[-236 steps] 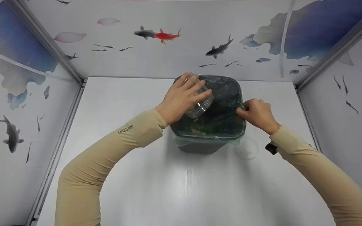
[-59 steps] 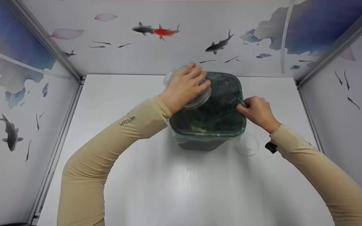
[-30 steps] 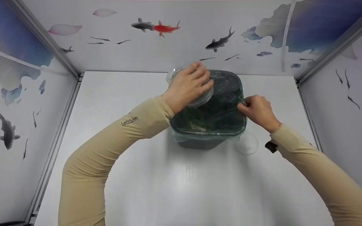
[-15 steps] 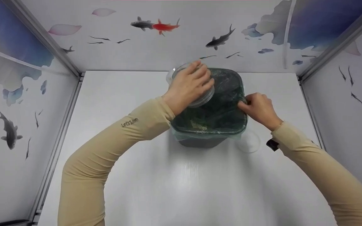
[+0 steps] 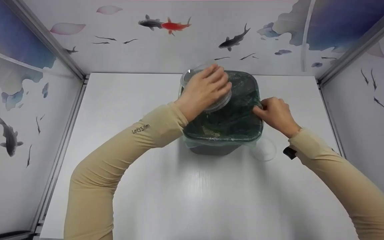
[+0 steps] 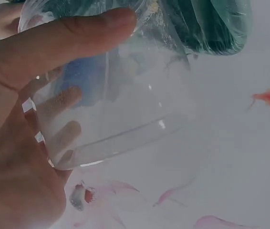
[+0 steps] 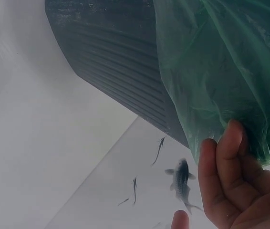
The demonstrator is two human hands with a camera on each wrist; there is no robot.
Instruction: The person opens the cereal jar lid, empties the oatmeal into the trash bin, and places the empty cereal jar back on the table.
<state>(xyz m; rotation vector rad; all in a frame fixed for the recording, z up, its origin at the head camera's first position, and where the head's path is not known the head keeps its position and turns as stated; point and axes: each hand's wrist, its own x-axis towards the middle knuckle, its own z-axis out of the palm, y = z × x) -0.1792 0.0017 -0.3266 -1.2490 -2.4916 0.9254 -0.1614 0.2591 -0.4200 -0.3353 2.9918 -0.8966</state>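
Note:
My left hand [image 5: 205, 91] grips a clear jar [image 6: 125, 105], thumb on one side and fingers spread round the other. The jar is tipped, its threaded mouth down over the bin and its base raised toward the far left. Inside, its lower wall looks bare; pale crumbs [image 6: 150, 14] show near the mouth. Beneath stands a dark grey bin [image 5: 213, 150] lined with a thin green plastic bag [image 5: 242, 120], folded out over the rim. My right hand [image 5: 276, 115] pinches the bag and rim on the right side. Yellowish bits [image 5: 211, 131] lie in the bag.
A clear round lid [image 5: 264, 150] lies flat on the white table [image 5: 165, 200], just right of the bin. White panels printed with fish [image 5: 175, 25] enclose the table at the back and both sides.
The left hand has carried the jar farther back over the bin, and its base has come into view at the far left. Lately it has shifted slightly right. The right hand keeps its hold.

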